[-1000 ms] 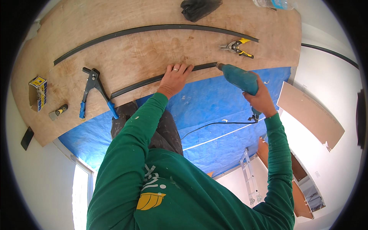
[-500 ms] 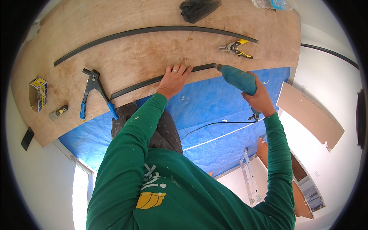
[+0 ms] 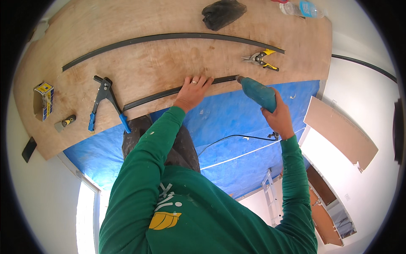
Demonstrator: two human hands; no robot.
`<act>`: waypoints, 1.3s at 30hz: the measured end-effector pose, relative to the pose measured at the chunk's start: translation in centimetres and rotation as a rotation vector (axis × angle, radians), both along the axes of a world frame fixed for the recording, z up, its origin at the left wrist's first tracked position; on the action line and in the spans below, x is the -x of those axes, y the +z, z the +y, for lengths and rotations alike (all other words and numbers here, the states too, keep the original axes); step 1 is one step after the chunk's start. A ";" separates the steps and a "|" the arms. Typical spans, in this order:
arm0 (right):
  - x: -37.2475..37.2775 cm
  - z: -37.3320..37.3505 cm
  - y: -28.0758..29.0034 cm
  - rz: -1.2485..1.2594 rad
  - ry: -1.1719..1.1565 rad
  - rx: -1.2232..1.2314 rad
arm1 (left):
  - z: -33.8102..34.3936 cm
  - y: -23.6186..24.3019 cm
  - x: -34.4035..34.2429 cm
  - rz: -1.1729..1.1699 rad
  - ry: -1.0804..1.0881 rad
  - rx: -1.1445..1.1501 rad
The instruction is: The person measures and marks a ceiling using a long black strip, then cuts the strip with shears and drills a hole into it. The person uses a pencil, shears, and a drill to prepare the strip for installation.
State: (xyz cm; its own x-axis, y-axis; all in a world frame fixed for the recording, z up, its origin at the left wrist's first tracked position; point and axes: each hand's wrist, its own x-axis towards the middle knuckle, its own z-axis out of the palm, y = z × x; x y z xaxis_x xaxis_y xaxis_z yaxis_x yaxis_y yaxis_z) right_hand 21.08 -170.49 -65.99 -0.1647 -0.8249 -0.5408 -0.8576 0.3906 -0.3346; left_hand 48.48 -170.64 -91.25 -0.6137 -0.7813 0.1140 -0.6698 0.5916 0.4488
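My left hand [image 3: 191,93] holds a short dark metal strip [image 3: 152,98] down along the near edge of the wooden table, fingers laid over it and thumb hidden. My right hand [image 3: 279,117] is wrapped round the handle of a teal power drill [image 3: 259,94]. The drill's front end meets the strip's right end; the bit itself is too small to make out. A longer dark strip [image 3: 169,37] lies across the table farther back. Yellow-and-black tin snips [image 3: 259,58] rest beyond the drill. To the left of the short strip is a blue-handled hand riveter [image 3: 102,95].
The plywood tabletop [image 3: 139,59] also bears an opened small box [image 3: 44,101], a scraper [image 3: 66,122], a black plastic bag [image 3: 223,14] and a water bottle [image 3: 302,8]. Blue sheeting [image 3: 228,114] covers the floor, crossed by a black cable [image 3: 232,136]. A ladder [image 3: 270,194] stands behind me.
My right hand and the drill's rear have swung a little left and nearer to me, while its front stays at the strip's end. The left hand keeps its place on the strip.
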 end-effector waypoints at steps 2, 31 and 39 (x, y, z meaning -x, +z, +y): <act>0.0 0.5 0.4 -0.081 -0.089 0.002 | 0.1 0.1 -0.1 -0.004 -0.002 0.010; -8.0 19.4 0.5 -0.528 -0.726 0.322 | 2.4 3.5 -13.1 0.058 0.247 -0.074; -13.4 15.5 -3.2 -0.408 -0.361 0.335 | 4.0 0.3 -13.5 0.104 0.297 0.037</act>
